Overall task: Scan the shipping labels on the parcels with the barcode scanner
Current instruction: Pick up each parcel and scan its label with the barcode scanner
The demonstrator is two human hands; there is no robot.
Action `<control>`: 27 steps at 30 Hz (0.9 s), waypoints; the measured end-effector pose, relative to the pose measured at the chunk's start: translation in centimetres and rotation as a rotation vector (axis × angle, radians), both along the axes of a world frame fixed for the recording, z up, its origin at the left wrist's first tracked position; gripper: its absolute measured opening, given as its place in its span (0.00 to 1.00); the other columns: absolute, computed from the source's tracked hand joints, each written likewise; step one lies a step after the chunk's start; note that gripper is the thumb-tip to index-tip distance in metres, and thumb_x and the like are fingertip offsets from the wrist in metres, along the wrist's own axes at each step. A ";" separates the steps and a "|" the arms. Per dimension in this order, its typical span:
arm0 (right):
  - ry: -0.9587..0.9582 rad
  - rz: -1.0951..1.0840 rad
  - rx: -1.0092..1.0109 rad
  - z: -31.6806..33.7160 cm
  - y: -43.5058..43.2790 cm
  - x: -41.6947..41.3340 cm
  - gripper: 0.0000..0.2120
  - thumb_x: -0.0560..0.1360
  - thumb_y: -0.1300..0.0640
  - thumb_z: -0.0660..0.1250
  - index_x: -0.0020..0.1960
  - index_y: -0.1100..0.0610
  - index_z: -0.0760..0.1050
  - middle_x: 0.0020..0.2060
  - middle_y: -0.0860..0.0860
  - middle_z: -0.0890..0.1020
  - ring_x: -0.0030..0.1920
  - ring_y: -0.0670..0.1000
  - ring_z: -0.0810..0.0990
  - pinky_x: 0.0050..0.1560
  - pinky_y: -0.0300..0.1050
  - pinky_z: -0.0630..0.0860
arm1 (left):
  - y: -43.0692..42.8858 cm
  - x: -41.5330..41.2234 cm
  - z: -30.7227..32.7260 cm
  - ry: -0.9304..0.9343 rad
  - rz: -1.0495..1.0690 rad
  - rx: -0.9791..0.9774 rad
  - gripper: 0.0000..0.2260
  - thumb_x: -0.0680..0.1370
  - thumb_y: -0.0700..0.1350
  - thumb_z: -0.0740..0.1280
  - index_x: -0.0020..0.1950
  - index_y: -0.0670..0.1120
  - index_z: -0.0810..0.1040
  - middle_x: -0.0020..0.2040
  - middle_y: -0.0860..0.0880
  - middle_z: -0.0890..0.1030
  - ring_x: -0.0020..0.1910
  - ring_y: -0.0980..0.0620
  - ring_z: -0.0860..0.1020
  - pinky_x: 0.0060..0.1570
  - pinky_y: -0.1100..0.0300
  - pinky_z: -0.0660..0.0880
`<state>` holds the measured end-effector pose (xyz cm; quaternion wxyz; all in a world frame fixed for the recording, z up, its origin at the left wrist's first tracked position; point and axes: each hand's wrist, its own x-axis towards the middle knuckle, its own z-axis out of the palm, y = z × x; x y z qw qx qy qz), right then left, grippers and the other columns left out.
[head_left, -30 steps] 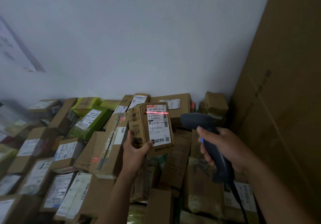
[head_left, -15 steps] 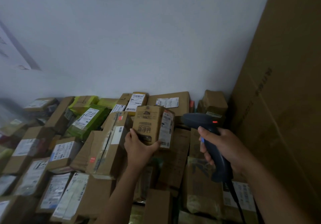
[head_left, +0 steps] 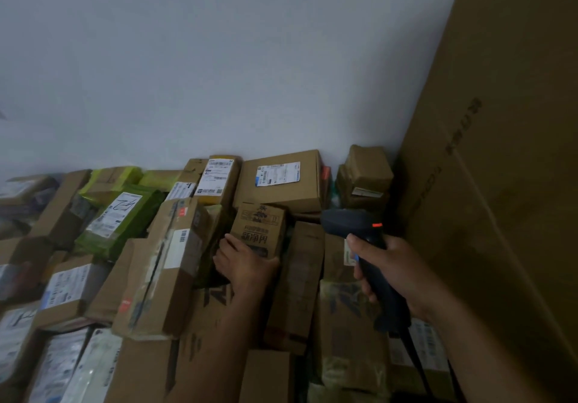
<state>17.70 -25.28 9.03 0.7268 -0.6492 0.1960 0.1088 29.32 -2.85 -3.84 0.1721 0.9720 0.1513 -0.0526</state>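
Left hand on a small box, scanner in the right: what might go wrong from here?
1. The small box that the left hand grips shows no label toward the camera; set into the pile, it may get rescanned or missed.
2. The tilted carton beside it could slide if nudged.
3. The scanner, held by the right hand, trails a cable across the pile; it may snag.

Small printed carton (head_left: 259,230): matt brown cardboard. Barcode scanner (head_left: 347,222): dark plastic, matt. Green parcel (head_left: 147,205): glossy film wrap, probably plastic. Shipping label (head_left: 276,174): white paper.
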 end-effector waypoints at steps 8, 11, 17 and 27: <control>0.030 0.102 -0.024 -1.7 1.8 0.3 0.16 0.76 0.47 0.70 0.41 0.59 0.76 0.26 0.52 0.79 0.24 0.50 0.77 0.24 0.41 0.73 | -0.1 0.9 -2.8 0.112 0.020 0.010 0.60 0.66 0.66 0.73 0.79 0.35 0.42 0.77 0.36 0.51 0.76 0.36 0.52 0.76 0.46 0.45; 0.042 0.128 -0.034 -1.8 2.3 0.3 0.15 0.76 0.47 0.70 0.43 0.59 0.76 0.28 0.52 0.79 0.25 0.50 0.78 0.25 0.41 0.74 | 0.0 1.4 -2.7 0.143 0.027 0.010 0.60 0.67 0.68 0.72 0.78 0.36 0.41 0.77 0.36 0.50 0.76 0.36 0.51 0.76 0.45 0.45; 0.040 0.156 -0.067 -1.7 3.1 -0.2 0.17 0.76 0.46 0.70 0.41 0.60 0.77 0.28 0.52 0.80 0.25 0.51 0.78 0.25 0.41 0.74 | 0.3 1.3 -1.3 0.195 -0.074 -0.004 0.57 0.70 0.67 0.70 0.78 0.35 0.40 0.78 0.37 0.47 0.77 0.37 0.49 0.77 0.46 0.49; -0.013 0.188 -0.099 0.0 5.7 -1.1 0.17 0.75 0.45 0.71 0.40 0.59 0.78 0.28 0.54 0.80 0.26 0.52 0.79 0.26 0.42 0.74 | 4.8 -8.5 6.0 -0.177 -0.184 -0.104 0.30 0.80 0.50 0.67 0.79 0.44 0.61 0.75 0.44 0.63 0.73 0.46 0.62 0.70 0.55 0.64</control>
